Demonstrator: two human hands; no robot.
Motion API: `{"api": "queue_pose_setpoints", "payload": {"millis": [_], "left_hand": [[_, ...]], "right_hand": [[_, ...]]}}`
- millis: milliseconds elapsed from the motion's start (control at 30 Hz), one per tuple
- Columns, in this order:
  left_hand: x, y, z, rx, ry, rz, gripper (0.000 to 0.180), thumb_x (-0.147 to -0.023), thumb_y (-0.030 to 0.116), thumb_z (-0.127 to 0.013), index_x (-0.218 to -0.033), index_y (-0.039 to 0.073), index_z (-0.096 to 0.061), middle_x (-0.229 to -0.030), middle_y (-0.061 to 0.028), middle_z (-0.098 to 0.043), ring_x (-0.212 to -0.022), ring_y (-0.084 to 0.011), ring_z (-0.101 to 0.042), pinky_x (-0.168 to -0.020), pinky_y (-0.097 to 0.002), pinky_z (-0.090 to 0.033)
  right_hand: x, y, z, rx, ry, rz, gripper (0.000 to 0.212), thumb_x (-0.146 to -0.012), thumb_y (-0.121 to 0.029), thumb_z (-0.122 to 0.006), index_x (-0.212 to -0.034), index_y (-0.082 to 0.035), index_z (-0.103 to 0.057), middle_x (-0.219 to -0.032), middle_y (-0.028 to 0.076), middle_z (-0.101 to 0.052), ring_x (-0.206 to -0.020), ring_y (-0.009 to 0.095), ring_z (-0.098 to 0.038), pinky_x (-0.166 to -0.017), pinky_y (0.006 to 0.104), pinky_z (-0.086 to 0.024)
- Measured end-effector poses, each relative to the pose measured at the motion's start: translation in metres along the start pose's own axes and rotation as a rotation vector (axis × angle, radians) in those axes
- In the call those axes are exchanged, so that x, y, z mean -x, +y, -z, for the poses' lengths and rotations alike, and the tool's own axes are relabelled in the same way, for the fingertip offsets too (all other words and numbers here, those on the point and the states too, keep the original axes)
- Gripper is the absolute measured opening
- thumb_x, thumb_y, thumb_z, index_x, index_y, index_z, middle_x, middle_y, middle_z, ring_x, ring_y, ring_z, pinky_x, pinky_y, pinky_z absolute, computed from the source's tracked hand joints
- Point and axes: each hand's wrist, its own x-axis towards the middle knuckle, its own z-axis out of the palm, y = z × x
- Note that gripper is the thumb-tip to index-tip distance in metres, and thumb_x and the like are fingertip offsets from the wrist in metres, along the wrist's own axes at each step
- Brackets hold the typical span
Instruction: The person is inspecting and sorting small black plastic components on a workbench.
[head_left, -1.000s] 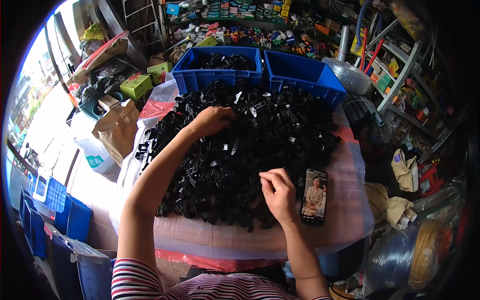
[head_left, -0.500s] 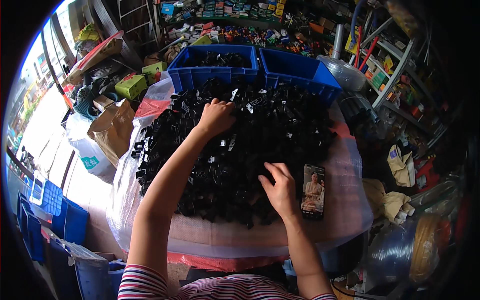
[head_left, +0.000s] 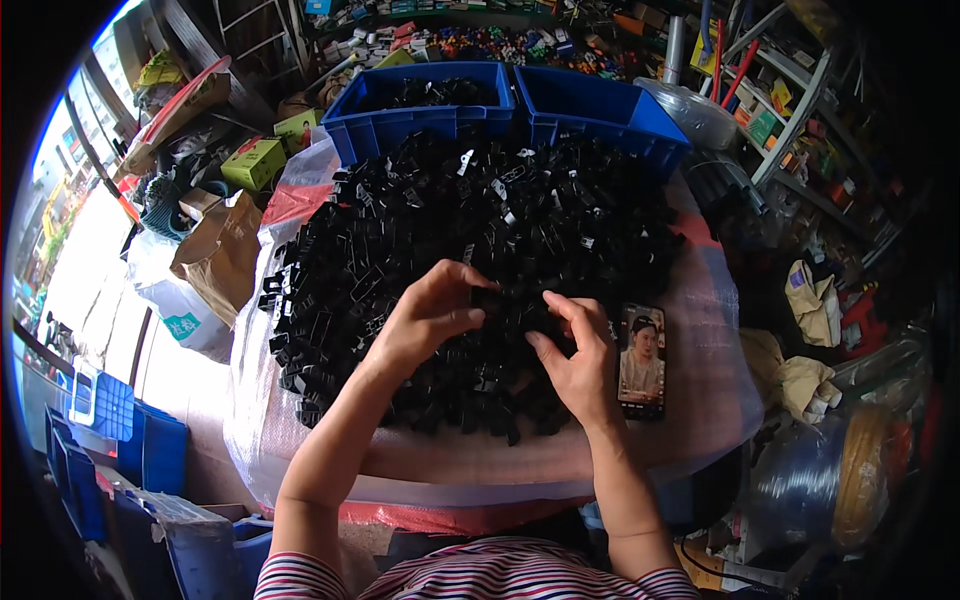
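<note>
- The left hand (head_left: 425, 320), stretched far up the heap a second ago, is now drawn back to the frame's centre, fingers curled around a black plastic clip (head_left: 487, 297).
- The right hand (head_left: 572, 362) is brought in beside it, pinching the same clip.
- Assembly of one piece is judged under way atop the clip pile (head_left: 480, 230).
- A phone (head_left: 642, 360) lies right of centre on the table (head_left: 700, 420).

Your left hand (head_left: 425, 322) and right hand (head_left: 577, 352) close together on a heap of black plastic clips (head_left: 470, 230), fingers pinching one clip between them, phone (head_left: 641, 360) just right of your right hand, two blue bins (head_left: 500, 110) beyond the heap, plastic-covered desk (head_left: 700, 420) beneath.
</note>
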Motion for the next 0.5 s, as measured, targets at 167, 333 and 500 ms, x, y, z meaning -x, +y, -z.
{"api": "queue_pose_setpoints", "payload": {"millis": [167,333,500], "left_hand": [[0.012,0.005,-0.009,0.004,-0.055,0.147,0.035,-0.082,0.002,-0.061,-0.116,0.004,-0.052,-0.104,-0.0053,-0.059,-0.083,-0.0117,-0.057,-0.075,-0.026,-0.049],[0.01,0.0,-0.008,-0.048,-0.071,0.188,0.037,-0.081,0.0,-0.061,-0.117,0.002,-0.055,-0.1,-0.0053,-0.061,-0.084,-0.0125,-0.059,-0.079,-0.0256,-0.048],[0.012,-0.009,-0.012,0.028,-0.105,0.166,0.032,-0.083,-0.004,-0.059,-0.114,0.0,-0.056,-0.103,-0.0059,-0.061,-0.089,-0.0128,-0.061,-0.081,-0.0265,-0.05]], "right_hand": [[0.001,0.003,-0.002,-0.02,-0.071,0.006,0.028,-0.08,-0.013,-0.069,-0.104,-0.002,-0.059,-0.094,0.007,-0.059,-0.08,0.018,-0.055,-0.068,0.027,-0.045],[0.005,-0.002,-0.004,-0.391,-0.079,-0.263,0.032,-0.082,-0.013,-0.068,-0.108,-0.002,-0.054,-0.089,0.004,-0.057,-0.073,0.008,-0.053,-0.065,0.0221,-0.045],[0.011,0.009,-0.004,-0.493,-0.075,-0.285,0.033,-0.08,-0.014,-0.073,-0.103,-0.004,-0.051,-0.087,-0.001,-0.051,-0.073,0.005,-0.05,-0.067,0.0194,-0.045]]}}
